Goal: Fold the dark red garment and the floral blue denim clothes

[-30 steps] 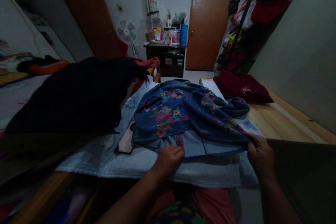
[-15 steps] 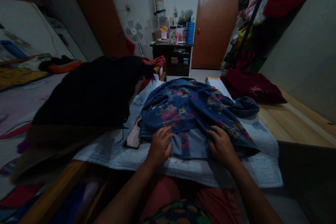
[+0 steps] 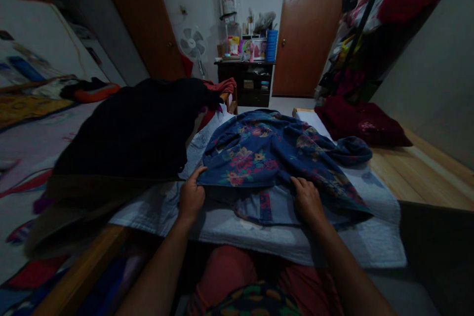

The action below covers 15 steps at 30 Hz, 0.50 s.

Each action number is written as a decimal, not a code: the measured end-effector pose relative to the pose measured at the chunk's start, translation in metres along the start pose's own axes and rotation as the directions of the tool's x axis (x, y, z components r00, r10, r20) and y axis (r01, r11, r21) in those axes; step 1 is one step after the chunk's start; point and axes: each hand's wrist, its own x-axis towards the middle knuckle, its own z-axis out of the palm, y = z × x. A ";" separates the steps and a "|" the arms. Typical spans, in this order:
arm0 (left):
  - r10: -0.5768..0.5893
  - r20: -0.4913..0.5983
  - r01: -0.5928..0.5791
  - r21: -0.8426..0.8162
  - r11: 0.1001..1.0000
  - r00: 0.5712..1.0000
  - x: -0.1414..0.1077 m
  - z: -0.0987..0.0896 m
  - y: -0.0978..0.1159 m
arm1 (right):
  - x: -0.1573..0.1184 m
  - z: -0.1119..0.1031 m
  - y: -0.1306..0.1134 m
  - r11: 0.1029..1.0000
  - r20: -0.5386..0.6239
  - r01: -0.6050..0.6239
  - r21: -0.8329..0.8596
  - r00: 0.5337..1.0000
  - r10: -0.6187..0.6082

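Note:
A blue denim jacket with a floral print is spread over a light blue quilted cloth in front of me. Its front hem is lifted a little, so a paler blue inside with a narrow floral strip shows beneath. At the hem's left corner, my left hand pinches the fabric between thumb and fingers. My right hand is closed on the hem right of the middle; its thumb is partly hidden. One sleeve of the jacket lies bunched out to the right.
A large heap of dark clothing rises at the left, beside a wooden rail. On the wooden boards at the right rests a folded maroon garment. Farther back stand a fan and a dark cabinet.
My left hand has moved left along the hem to its corner and taken hold of it. The hem's left part is pulled straighter and raised. My right hand stays almost in place.

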 end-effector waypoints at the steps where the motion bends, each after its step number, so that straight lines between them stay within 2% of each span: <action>1: -0.045 -0.031 0.041 -0.117 0.992 0.999 0.002 -0.003 0.003 | 0.000 -0.002 0.000 1.000 -0.006 -0.003 -0.007 1.000 0.003; 4: -0.212 -0.125 0.152 -0.376 0.914 0.969 0.003 -0.008 0.009 | 0.000 -0.011 -0.001 0.999 -0.022 -0.030 -0.025 0.999 0.030; 6: -0.295 -0.164 0.208 -0.405 0.890 0.941 0.000 -0.009 0.010 | -0.002 -0.018 -0.001 0.999 -0.007 -0.039 -0.014 0.999 0.039; 7: -0.296 -0.171 0.220 -0.361 0.906 0.940 -0.002 -0.009 0.011 | -0.004 -0.021 0.000 1.000 0.010 -0.026 0.005 1.000 0.026; 9: -0.195 -0.157 0.173 -0.141 0.975 0.968 -0.009 -0.008 0.011 | -0.007 -0.026 0.003 0.997 0.051 0.034 0.065 0.998 -0.037; 11: -0.003 -0.096 0.023 0.201 0.979 0.995 -0.018 -0.005 0.013 | -0.010 -0.030 0.006 0.987 0.087 0.098 0.127 0.990 -0.110; 13: 0.167 0.016 -0.154 0.492 0.857 0.986 -0.028 0.002 0.017 | -0.013 -0.031 0.007 0.977 0.128 0.131 0.168 0.980 -0.153; 15: 0.256 0.144 -0.287 0.634 0.718 0.956 -0.039 0.011 0.022 | -0.017 -0.031 0.008 0.975 0.171 0.139 0.172 0.971 -0.168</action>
